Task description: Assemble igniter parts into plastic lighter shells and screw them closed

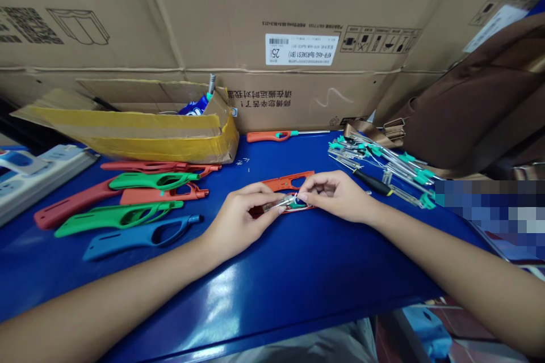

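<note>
Between the thumb and fingers of my left hand (240, 212) is a small clear lighter tank (281, 202) with a shiny end. My right hand (334, 195) is closed in a pinch at the tank's right end, by a thin white piece; what exactly the fingertips hold is too small to make out. Just behind my hands lies one orange lighter shell half (281, 182). Under them is another orange piece, partly hidden, with a teal trigger (302, 203) showing near my right fingertips.
Red, green and blue lighter shells (128, 235) lie at left, before a yellow-taped carton (170, 139). A whole orange lighter (268, 136) lies at the back. At right are metal lighter stems (383, 153) and a black-handled screwdriver (372, 182). A power strip (55, 170) stands far left.
</note>
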A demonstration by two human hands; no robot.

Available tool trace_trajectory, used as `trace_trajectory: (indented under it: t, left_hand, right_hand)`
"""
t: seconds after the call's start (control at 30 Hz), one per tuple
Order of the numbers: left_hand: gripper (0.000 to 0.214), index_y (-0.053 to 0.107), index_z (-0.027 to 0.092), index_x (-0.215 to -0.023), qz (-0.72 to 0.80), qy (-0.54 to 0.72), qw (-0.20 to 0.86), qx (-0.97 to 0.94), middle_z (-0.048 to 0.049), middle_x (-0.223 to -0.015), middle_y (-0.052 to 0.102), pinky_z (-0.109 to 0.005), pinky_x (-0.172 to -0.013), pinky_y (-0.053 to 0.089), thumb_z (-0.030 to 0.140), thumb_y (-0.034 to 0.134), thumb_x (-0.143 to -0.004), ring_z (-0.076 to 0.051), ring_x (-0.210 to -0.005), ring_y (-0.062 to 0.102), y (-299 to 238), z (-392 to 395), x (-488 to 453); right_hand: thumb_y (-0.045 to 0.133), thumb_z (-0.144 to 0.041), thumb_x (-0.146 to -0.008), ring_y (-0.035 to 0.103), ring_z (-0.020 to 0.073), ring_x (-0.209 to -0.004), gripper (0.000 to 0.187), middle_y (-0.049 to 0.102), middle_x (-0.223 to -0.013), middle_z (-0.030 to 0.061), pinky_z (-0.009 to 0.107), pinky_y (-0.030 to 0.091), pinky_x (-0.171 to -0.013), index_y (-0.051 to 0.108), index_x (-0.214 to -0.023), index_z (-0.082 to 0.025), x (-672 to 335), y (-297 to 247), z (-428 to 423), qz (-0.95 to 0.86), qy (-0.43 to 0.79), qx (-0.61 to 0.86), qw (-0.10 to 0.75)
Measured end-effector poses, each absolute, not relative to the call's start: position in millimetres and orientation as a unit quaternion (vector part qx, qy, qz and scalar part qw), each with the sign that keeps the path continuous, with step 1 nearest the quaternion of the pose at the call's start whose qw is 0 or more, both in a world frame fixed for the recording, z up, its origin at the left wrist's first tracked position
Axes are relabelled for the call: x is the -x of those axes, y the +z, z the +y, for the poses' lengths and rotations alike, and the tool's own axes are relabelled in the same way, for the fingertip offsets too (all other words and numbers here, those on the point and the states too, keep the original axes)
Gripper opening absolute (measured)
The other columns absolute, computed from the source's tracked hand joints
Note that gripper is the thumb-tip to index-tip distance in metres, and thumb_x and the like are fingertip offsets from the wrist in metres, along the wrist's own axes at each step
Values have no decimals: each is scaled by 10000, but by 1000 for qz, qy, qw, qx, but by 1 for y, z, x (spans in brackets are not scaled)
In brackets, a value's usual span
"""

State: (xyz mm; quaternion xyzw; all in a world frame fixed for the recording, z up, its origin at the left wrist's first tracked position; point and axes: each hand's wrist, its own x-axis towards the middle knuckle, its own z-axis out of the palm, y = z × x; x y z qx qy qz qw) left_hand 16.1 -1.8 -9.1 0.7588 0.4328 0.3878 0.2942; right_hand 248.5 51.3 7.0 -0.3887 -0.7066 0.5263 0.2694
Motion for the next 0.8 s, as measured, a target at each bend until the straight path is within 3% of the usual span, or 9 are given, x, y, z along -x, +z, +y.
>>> trace_trajectory:
  t: [0.13, 0.3, 0.47, 0.8]
  left_hand:
    - [198, 792, 198, -1088, 438, 389, 282, -760, -58, -929, 730, -257, -675, 532, 235, 686, -924, -156, -774, 676, -6, -2, -16]
    - [170, 797, 194, -1048, 435, 359, 231, -793, -56, -934, 762, -273, -715, 543, 229, 700, -913, -165, -786, 693, 2, -1, -8]
    - [185, 786, 188, -1073, 430, 350, 197, -809, -65, -959, 768, -304, -773, 552, 214, 688, -919, -184, -840, 697, 2, -5, 2]
    - [247, 770, 222, -1144, 414, 337, 194, -823, -66, -985, 761, -312, -802, 554, 192, 686, -914, -191, -891, 679, -4, -3, 6]
  right_hand:
    - [730, -484, -820, 614, 147, -696, 320, 701, -805, 52, 272, 506, -637, 707, -832, -165, -249, 6, 52, -734, 491, 386, 267]
    - [718, -360, -855, 522, 95, -621, 217, 614, -835, 32, 213, 431, -523, 716, -936, -159, -254, 6, 51, -824, 370, 329, 276]
    - [730, -257, -840, 481, 88, -591, 172, 612, -806, 14, 222, 422, -558, 696, -983, -167, -257, 6, 53, -892, 263, 270, 248]
    - [653, -272, -937, 500, 100, -587, 139, 666, -789, 37, 246, 407, -589, 725, -900, -160, -257, 4, 56, -907, 255, 257, 216]
